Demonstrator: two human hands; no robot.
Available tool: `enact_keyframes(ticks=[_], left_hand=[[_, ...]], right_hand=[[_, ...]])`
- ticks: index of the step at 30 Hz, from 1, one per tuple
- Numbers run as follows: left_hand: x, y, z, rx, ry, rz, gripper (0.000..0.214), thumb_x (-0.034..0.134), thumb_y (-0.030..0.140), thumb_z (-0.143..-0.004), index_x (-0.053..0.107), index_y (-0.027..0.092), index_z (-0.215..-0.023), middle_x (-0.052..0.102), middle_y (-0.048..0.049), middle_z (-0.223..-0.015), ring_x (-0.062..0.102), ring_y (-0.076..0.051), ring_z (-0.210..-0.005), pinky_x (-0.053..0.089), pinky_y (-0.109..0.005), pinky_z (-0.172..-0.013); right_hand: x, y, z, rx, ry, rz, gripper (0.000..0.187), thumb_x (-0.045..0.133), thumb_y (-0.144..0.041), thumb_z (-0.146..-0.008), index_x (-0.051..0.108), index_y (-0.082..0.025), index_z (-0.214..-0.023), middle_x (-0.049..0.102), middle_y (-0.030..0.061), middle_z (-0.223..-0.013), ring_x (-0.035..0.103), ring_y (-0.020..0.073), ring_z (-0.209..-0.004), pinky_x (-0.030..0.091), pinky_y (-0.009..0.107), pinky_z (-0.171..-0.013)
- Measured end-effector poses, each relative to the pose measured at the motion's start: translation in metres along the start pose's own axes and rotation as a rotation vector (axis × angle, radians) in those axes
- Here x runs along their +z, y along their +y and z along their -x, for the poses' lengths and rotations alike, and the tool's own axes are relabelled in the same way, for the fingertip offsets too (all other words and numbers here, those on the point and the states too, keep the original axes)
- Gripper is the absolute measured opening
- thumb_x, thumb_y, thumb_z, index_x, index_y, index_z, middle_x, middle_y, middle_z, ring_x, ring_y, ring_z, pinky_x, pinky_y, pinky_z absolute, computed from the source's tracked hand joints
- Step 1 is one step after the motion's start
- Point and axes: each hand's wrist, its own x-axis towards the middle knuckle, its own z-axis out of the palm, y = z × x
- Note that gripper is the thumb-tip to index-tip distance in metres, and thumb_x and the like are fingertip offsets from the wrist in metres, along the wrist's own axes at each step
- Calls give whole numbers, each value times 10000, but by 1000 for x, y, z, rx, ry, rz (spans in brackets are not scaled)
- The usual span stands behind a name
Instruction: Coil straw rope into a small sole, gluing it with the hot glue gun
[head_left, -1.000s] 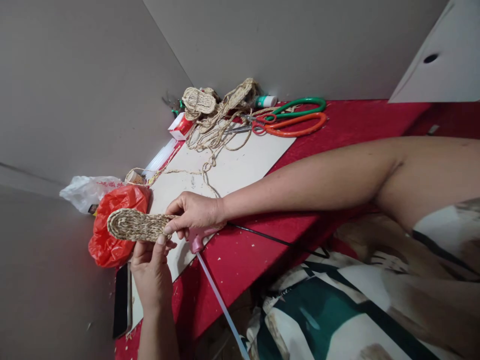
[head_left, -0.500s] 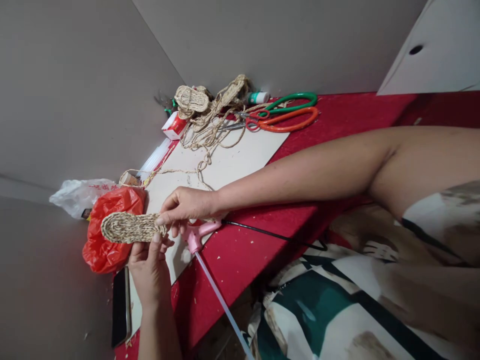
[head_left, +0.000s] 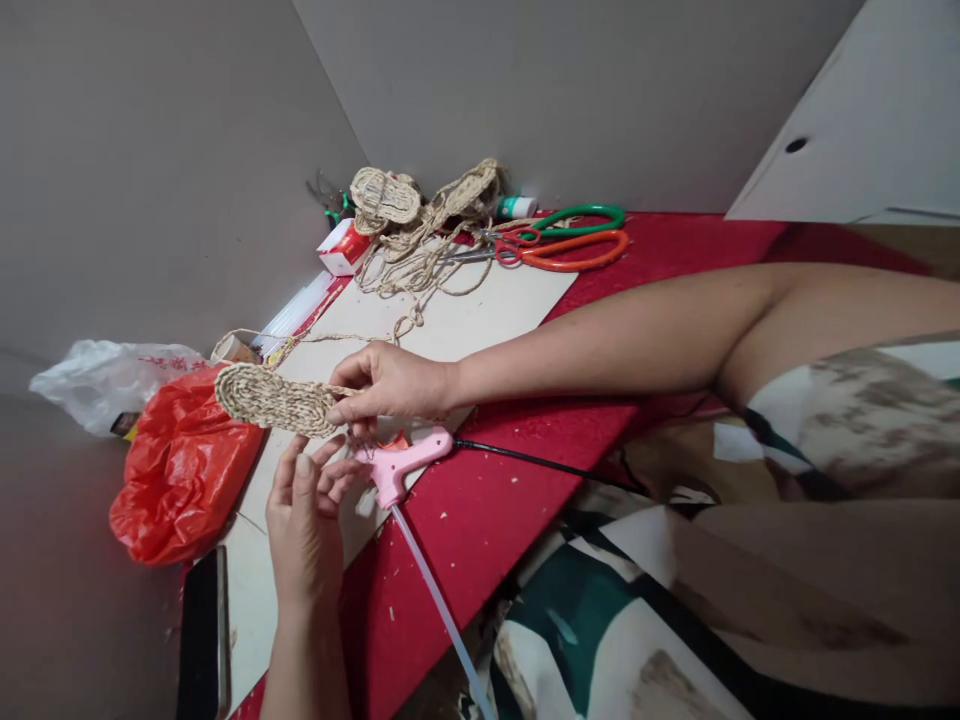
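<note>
My right hand point(head_left: 397, 382), reaching in from the right, pinches the near end of a small shoe-sole-shaped piece of braided straw cord point(head_left: 274, 398). A short tail of cord runs up between its fingers. My left hand point(head_left: 311, 510) lies just below the woven sole, its fingers apart and curved. One fingertip is close to the sole's lower edge; I cannot tell if it touches. Beside the left hand's fingers lies a pink glue gun point(head_left: 397, 465) with a clear glue stick point(head_left: 439, 590) sticking out of it.
A red plastic bag point(head_left: 187, 460), a clear bag point(head_left: 105, 380) and a phone point(head_left: 202, 640) are at the left. Toward the wall lie tangled straw cord point(head_left: 401, 265), another woven sole point(head_left: 386, 198) and large scissors point(head_left: 577, 255). A white board point(head_left: 517, 300) covers part of the red table point(head_left: 480, 520).
The left hand's fingers have come off the woven sole and spread below it. The sole is now tilted, with its far end higher, held by the right hand. The view has shifted slightly.
</note>
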Motion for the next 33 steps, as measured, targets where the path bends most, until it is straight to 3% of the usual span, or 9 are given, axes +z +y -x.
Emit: enact_keyframes(ticks=[3,7,11,14,19,24,28,33], left_hand=[[-5,7,-2,39,-1,72,322,687,358,-765,610,208,-1040,646,-77,-1042,642,-145,-819,511,-283,-730],[-7,13,1,80,-103,113,269,687,271,-763,647,222,-1024,612,-68,-1163,590,-182,-1031,488,-310,-844],[-7,11,6,53,-103,93,383,745,251,-694,658,214,-1066,659,-65,-1031,628,-181,-921,486,-327,-850],[-5,9,9,75,-64,65,345,775,240,-651,686,182,-979,671,-56,-940,636,-160,-826,500,-286,-786],[-4,10,10,189,43,101,304,781,214,-636,688,171,-922,673,-49,-932,634,-149,-807,503,-254,-733],[-9,11,5,302,143,128,331,773,236,-655,665,206,-967,668,-28,-974,631,-137,-849,495,-242,-733],[-11,11,5,328,152,125,398,756,271,-685,643,198,-1059,668,-67,-1041,628,-170,-950,493,-257,-763],[-8,12,9,348,141,114,404,722,283,-731,624,199,-1113,664,-92,-1091,625,-170,-975,483,-249,-772]], right_hand=[[0,-1,2,-8,-84,17,102,642,-162,-747,570,-93,-767,573,-39,-553,540,59,-468,434,174,-478],[5,4,8,-15,-223,52,141,665,-173,-725,601,-84,-814,579,-37,-581,542,52,-505,423,163,-502],[12,11,13,18,-285,52,140,654,-179,-726,597,-83,-811,571,-39,-594,537,57,-513,416,170,-507],[16,13,16,10,-307,90,155,645,-200,-739,597,-82,-827,579,-33,-631,530,48,-520,408,161,-510],[17,7,15,-129,-304,371,240,591,-278,-804,625,-75,-927,607,-2,-671,570,71,-568,433,171,-541],[17,2,14,-282,-225,593,303,510,-204,-843,617,-71,-1093,653,35,-751,591,93,-616,452,210,-636],[19,3,17,-364,-161,721,351,490,-214,-862,594,-74,-1167,671,88,-839,594,139,-726,433,271,-739],[21,3,21,-411,-139,958,428,418,-274,-920,478,-90,-1301,656,78,-795,576,142,-687,412,264,-681]])
